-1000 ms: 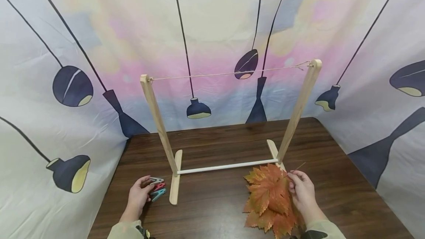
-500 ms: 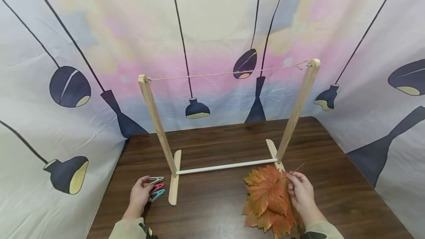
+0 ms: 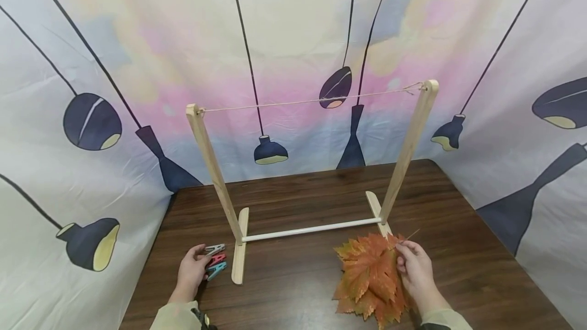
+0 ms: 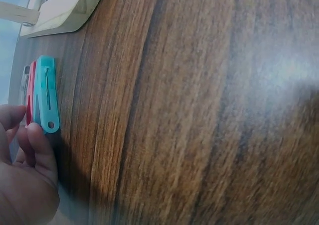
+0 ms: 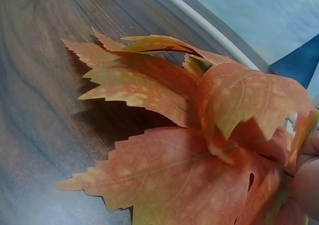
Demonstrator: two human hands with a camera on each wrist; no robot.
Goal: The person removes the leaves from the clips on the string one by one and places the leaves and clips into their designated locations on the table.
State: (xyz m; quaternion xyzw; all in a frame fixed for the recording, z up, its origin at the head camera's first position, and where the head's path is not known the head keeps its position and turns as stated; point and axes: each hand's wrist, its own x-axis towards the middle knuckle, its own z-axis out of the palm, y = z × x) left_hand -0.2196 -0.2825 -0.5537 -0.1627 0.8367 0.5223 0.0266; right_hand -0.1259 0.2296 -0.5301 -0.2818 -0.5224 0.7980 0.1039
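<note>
On the left in the head view, my left hand (image 3: 191,273) has its fingertips at the ends of several small clothespins lying side by side. It pinches the red clothespin (image 3: 217,259), between the grey clothespin (image 3: 215,249) and the teal clothespin (image 3: 216,270). The teal one lies right against its fingers in the left wrist view. At the right, my right hand (image 3: 416,268) pinches the thin stem of an orange maple leaf (image 3: 372,265) between thumb and index finger. Other orange leaves (image 5: 164,177) are bunched under and beside it, their edges curling above the table.
A wooden stand has a left post (image 3: 214,172) and a right post (image 3: 409,154), with a string (image 3: 284,103) tied between their tops. A white rod (image 3: 312,229) joins the feet low over the brown table (image 3: 284,289). A lamp-patterned cloth (image 3: 293,29) hangs behind.
The top leaf has shifted slightly toward the person, its stem in the right hand's pinch. The left hand stays at the clothespins. The whole head view has drifted a little.
</note>
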